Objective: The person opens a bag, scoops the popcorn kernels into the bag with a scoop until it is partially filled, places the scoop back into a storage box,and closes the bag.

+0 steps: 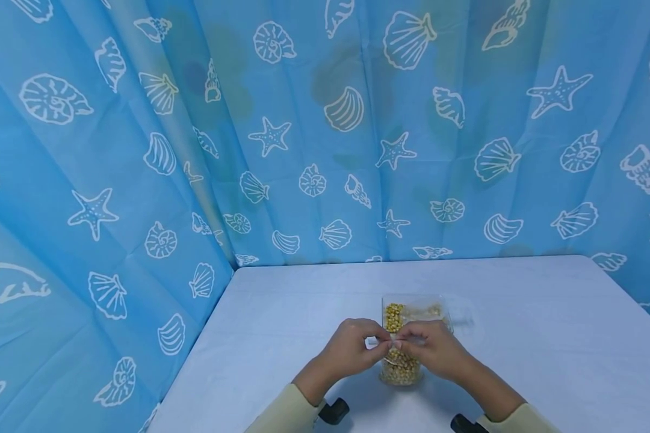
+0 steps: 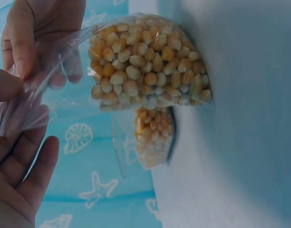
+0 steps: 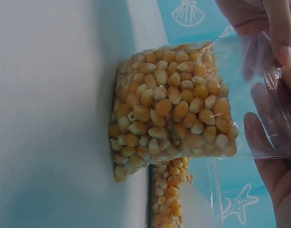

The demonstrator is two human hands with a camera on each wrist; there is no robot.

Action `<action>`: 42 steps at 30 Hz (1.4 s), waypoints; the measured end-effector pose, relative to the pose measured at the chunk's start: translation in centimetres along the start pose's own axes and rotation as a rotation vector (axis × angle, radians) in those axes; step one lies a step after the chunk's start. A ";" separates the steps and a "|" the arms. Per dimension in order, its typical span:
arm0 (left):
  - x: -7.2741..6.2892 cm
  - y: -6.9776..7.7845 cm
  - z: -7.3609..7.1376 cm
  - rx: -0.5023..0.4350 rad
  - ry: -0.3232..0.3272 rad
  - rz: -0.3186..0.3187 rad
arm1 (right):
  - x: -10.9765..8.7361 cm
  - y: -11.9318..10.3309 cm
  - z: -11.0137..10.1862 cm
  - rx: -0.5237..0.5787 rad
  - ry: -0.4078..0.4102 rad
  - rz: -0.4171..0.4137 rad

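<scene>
A clear plastic bag (image 1: pixel 401 370) partly filled with yellow corn kernels (image 2: pixel 145 61) stands upright on the table. My left hand (image 1: pixel 352 349) pinches its top edge between thumb and index finger. From the other side, my right hand (image 1: pixel 436 349) pinches the same edge, and the fingertips of both hands nearly meet at the middle. In the right wrist view the bag's upper part (image 3: pixel 231 52) is flat and holds no kernels. Whether the mouth is sealed cannot be made out.
Just behind the bag sits a clear box (image 1: pixel 383 307) with more corn kernels (image 2: pixel 155 135) in it. A faint transparent shape (image 1: pixel 462 319) lies to the box's right. The white table (image 1: pixel 281 313) meets a blue shell-patterned curtain (image 1: pixel 314 150) at the back and left.
</scene>
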State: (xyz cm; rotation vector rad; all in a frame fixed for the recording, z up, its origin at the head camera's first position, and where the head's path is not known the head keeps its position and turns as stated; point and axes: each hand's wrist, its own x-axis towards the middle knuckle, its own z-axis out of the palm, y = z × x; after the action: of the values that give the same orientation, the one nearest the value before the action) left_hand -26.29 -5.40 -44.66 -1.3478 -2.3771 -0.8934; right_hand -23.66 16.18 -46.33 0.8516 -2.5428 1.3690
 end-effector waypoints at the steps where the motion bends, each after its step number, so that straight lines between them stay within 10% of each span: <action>1: 0.1 0.1 0.0 0.001 -0.005 -0.003 | 0.0 0.0 0.0 0.005 -0.006 0.002; 42: -1.4 -0.8 -2.7 0.186 -0.143 -0.131 | -1.7 0.5 -3.1 -0.047 0.107 0.160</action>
State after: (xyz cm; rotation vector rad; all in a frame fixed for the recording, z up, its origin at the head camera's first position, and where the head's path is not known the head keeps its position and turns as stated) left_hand -26.38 -8.35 -43.64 -1.2337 -2.6082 -0.6066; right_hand -22.98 19.58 -45.49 0.5614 -2.5971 1.3513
